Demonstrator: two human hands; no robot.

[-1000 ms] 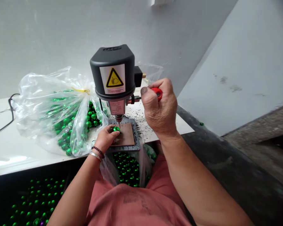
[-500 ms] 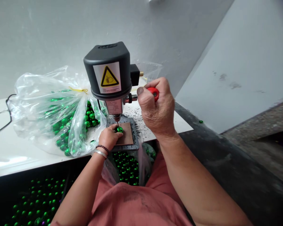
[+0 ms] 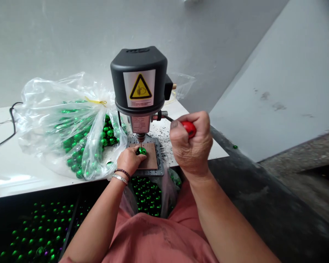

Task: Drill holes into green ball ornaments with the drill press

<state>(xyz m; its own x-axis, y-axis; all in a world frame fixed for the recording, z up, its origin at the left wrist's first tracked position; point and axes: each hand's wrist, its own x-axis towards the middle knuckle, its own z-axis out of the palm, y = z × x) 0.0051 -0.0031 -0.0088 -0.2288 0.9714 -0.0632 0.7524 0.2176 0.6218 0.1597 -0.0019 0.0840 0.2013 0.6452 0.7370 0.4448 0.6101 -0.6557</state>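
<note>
A black drill press (image 3: 139,82) with a yellow warning label stands on the white table. Its thin bit comes down onto a shiny green ball (image 3: 141,151), which rests on a brown board (image 3: 150,160) over the grey slotted base (image 3: 161,170). The thumb and fingers of my left hand (image 3: 129,160) pinch this ball from the left side. My right hand (image 3: 192,142) is wrapped round the red knob (image 3: 189,129) of the press lever, to the right of the machine.
Left of the press lies a clear plastic bag (image 3: 57,124) of green balls, tied with a yellow strip. Dark shavings litter the white table (image 3: 5,186). More green balls fill a bag (image 3: 148,195) below the base and a dark bin (image 3: 41,233) at lower left.
My right hand has moved lower with the red knob, and the lever now slopes down. The camera view has shifted, placing the press farther right. My left hand still holds the ball.
</note>
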